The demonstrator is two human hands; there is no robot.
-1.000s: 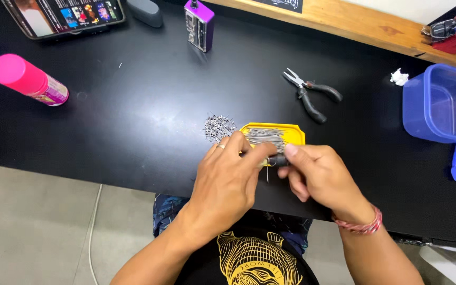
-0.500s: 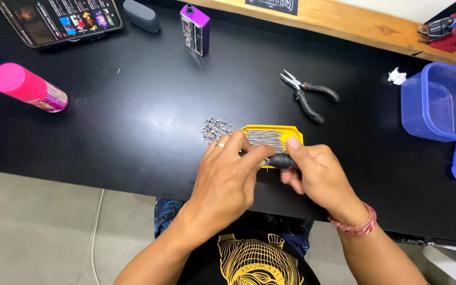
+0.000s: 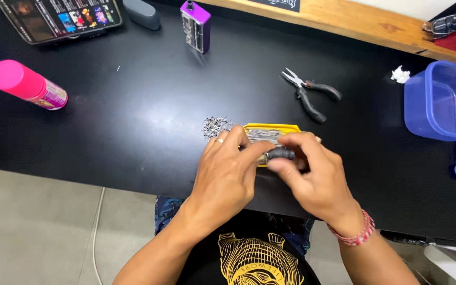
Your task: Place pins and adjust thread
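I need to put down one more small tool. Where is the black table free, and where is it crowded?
The widest bare patch of the black table lies between the pink can, the purple box and the pile of small metal pieces. A smaller gap lies between the pliers and the blue container. Around the yellow tray, under both hands, it is crowded.

Table top [image 3: 133, 121] black w/ a dull sheen. Tray [image 3: 270, 129] yellow, holding silver-grey metal pins; loose pile of pins [image 3: 216, 126] beside it, same silver. Small piece [image 3: 281, 154] pinched betw. left hand [image 3: 228, 177] & right hand [image 3: 317, 182] is dark grey/black. Right wrist: red & white braided band [image 3: 352, 235]. Left ring finger: silver ring [image 3: 219, 140]. Pliers [image 3: 310, 95] steel w/ dark grey grips. Spray can [image 3: 27, 84] hot pink. Tub [image 3: 442, 100] translucent blue. Shirt [image 3: 254, 258] black w/ yellow line print.
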